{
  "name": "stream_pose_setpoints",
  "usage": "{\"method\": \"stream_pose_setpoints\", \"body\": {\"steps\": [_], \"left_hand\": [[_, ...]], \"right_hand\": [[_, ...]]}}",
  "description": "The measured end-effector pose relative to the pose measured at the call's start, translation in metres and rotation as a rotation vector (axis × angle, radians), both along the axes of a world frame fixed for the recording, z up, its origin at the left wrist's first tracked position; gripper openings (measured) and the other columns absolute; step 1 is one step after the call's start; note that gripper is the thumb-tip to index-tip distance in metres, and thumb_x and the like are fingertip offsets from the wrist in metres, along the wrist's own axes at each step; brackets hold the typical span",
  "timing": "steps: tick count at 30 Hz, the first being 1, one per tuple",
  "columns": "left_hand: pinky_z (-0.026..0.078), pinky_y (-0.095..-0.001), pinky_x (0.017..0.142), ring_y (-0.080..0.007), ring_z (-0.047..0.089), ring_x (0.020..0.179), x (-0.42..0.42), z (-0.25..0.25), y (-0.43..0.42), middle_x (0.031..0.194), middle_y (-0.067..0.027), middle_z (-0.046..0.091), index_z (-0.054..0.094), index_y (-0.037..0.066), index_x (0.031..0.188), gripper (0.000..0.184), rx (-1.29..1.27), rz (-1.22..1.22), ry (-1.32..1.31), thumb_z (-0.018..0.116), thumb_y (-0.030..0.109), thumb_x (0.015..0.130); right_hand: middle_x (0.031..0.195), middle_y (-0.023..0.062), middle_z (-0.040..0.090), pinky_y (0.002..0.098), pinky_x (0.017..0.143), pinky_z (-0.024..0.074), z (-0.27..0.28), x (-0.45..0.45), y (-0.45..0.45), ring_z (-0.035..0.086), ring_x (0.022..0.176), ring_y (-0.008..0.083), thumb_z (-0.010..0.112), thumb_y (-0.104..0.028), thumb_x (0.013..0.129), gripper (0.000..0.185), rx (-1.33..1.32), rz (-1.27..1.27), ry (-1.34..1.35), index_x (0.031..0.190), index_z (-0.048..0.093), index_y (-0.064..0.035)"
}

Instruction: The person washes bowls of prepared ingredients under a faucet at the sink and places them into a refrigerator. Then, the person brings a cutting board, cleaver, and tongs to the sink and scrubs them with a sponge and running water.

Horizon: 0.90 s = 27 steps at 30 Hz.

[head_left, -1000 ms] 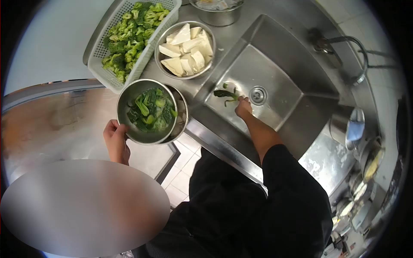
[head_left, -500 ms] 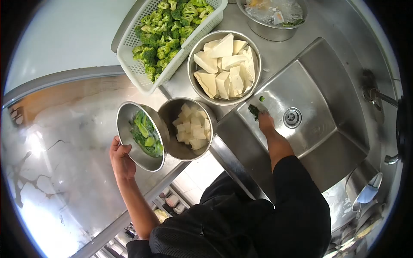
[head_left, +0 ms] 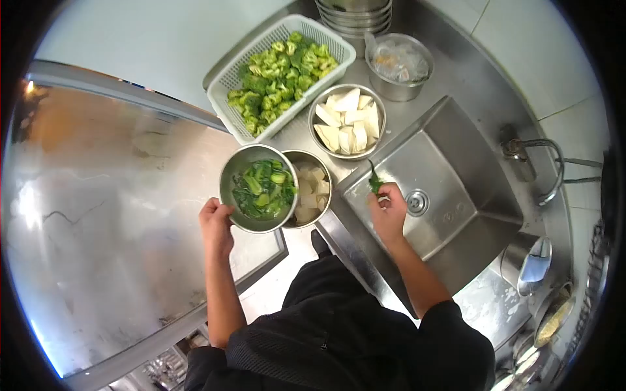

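Observation:
My left hand [head_left: 216, 225] grips the rim of a steel bowl [head_left: 228, 171], thumb over the edge. Chopped leafy greens [head_left: 264, 189] lie wet inside it. This bowl overlaps a second steel bowl [head_left: 328, 189] holding pale cut chunks [head_left: 312, 192], their kind unclear. Over the left part of the sink [head_left: 443, 163], my right hand [head_left: 389, 212] pinches a dark green leaf [head_left: 375, 182], whose thin end points up and away. Beyond the two hands stands a steel bowl [head_left: 314, 127] of thick white slabs [head_left: 352, 120] that look like tofu.
A pale perforated basket [head_left: 218, 98] of broccoli [head_left: 280, 81] stands at the back. Stacked steel bowls [head_left: 355, 19] and a pot [head_left: 401, 91] with clear plastic sit behind the sink. The faucet [head_left: 544, 143] is on the right; a steel counter [head_left: 117, 215] spans the left.
My right hand has risen from the sink bottom with the leaf. The bowl of greens in my left hand has tipped from a steep tilt to nearly level. The camera view has shifted.

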<state>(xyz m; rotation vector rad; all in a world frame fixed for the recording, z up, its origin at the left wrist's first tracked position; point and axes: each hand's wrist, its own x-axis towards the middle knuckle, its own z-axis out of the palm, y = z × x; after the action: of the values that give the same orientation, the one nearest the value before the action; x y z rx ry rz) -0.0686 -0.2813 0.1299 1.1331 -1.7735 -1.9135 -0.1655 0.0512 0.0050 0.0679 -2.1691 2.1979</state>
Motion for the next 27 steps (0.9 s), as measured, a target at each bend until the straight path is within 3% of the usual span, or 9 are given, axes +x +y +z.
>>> {"method": "stream_pose_setpoints", "body": {"steps": [4, 7, 10, 12, 15, 17, 18, 22, 27], "left_hand": [[0.043, -0.0253, 0.048, -0.0127, 0.051, 0.052, -0.015, -0.004, 0.025, 0.066, -0.0024, 0.053, 0.048, 0.007, 0.071, 0.015, -0.063, -0.068, 0.039, 0.058, -0.003, 0.076], [0.043, -0.0264, 0.049, -0.0132, 0.051, 0.053, -0.024, -0.010, 0.035, 0.066, -0.0026, 0.053, 0.049, 0.006, 0.072, 0.013, -0.035, -0.131, 0.075, 0.058, -0.002, 0.077], [0.043, -0.0269, 0.049, -0.0130, 0.051, 0.053, -0.031, -0.008, 0.032, 0.067, -0.0027, 0.053, 0.050, 0.006, 0.072, 0.012, 0.042, -0.170, 0.075, 0.059, -0.002, 0.077], [0.043, -0.0268, 0.050, -0.0122, 0.049, 0.053, -0.036, -0.013, 0.023, 0.067, -0.0018, 0.052, 0.051, 0.006, 0.072, 0.012, 0.102, -0.153, 0.106, 0.059, -0.002, 0.075], [0.040, -0.0265, 0.050, -0.0111, 0.048, 0.055, -0.046, -0.019, 0.008, 0.067, -0.0010, 0.052, 0.051, 0.006, 0.072, 0.012, 0.046, -0.126, 0.207, 0.059, -0.002, 0.074], [0.036, -0.0257, 0.052, -0.0096, 0.045, 0.058, -0.057, -0.031, -0.006, 0.067, 0.0003, 0.050, 0.051, 0.007, 0.072, 0.011, 0.002, -0.126, 0.227, 0.058, -0.002, 0.073], [0.034, -0.0252, 0.053, -0.0090, 0.043, 0.059, -0.063, -0.034, -0.010, 0.067, 0.0010, 0.049, 0.051, 0.007, 0.072, 0.011, -0.040, -0.110, 0.290, 0.058, -0.002, 0.073], [0.033, -0.0241, 0.055, -0.0083, 0.040, 0.062, -0.066, -0.042, -0.028, 0.067, 0.0024, 0.046, 0.050, 0.008, 0.071, 0.011, -0.057, -0.112, 0.309, 0.058, 0.001, 0.073], [0.037, -0.0254, 0.056, -0.0081, 0.044, 0.061, -0.061, -0.061, -0.032, 0.066, 0.0020, 0.046, 0.049, 0.008, 0.071, 0.010, 0.021, -0.204, 0.341, 0.056, 0.002, 0.075]], "right_hand": [[0.096, 0.0098, 0.060, 0.0229, 0.056, 0.0482, 0.117, -0.001, -0.041, 0.059, 0.077, 0.0129, 0.069, 0.005, 0.081, 0.016, -0.116, 0.173, 0.381, 0.093, 0.059, -0.0009], [0.096, 0.0093, 0.060, 0.0257, 0.060, 0.0505, 0.165, 0.001, -0.072, 0.060, 0.080, 0.0155, 0.074, -0.002, 0.082, 0.025, -0.094, 0.390, 0.314, 0.102, 0.061, 0.0001], [0.113, 0.0070, 0.060, 0.0244, 0.067, 0.0514, 0.148, 0.003, -0.071, 0.060, 0.091, 0.0138, 0.072, -0.002, 0.083, 0.024, 0.163, 0.341, 0.414, 0.104, 0.062, -0.0025], [0.107, 0.0073, 0.061, 0.0254, 0.065, 0.0512, 0.115, 0.016, -0.067, 0.060, 0.083, 0.0141, 0.075, -0.010, 0.083, 0.028, 0.073, 0.111, 0.045, 0.105, 0.058, -0.0044], [0.087, 0.0052, 0.057, 0.0286, 0.055, 0.0489, 0.042, 0.030, -0.078, 0.058, 0.072, 0.0128, 0.077, -0.015, 0.079, 0.036, 0.252, -0.080, 0.010, 0.104, 0.054, -0.0036], [0.084, 0.0049, 0.055, 0.0294, 0.048, 0.0454, 0.039, 0.040, -0.093, 0.056, 0.067, 0.0131, 0.079, -0.017, 0.076, 0.044, -0.165, 0.059, -0.664, 0.106, 0.050, -0.0048], [0.070, 0.0024, 0.050, 0.0272, 0.042, 0.0394, 0.032, 0.037, -0.100, 0.051, 0.056, 0.0139, 0.072, -0.001, 0.073, 0.031, -0.366, 0.023, -0.795, 0.093, 0.049, -0.0084], [0.059, -0.0009, 0.044, 0.0293, 0.036, 0.0297, 0.020, 0.032, -0.083, 0.040, 0.044, 0.0108, 0.061, 0.009, 0.066, 0.028, -0.167, -0.141, -0.559, 0.068, 0.042, -0.0113], [0.060, -0.0042, 0.039, 0.0304, 0.042, 0.0280, 0.010, 0.054, 0.051, 0.037, 0.052, 0.0089, 0.058, 0.009, 0.063, 0.027, 0.052, -0.346, -0.340, 0.062, 0.042, -0.0118]]}}
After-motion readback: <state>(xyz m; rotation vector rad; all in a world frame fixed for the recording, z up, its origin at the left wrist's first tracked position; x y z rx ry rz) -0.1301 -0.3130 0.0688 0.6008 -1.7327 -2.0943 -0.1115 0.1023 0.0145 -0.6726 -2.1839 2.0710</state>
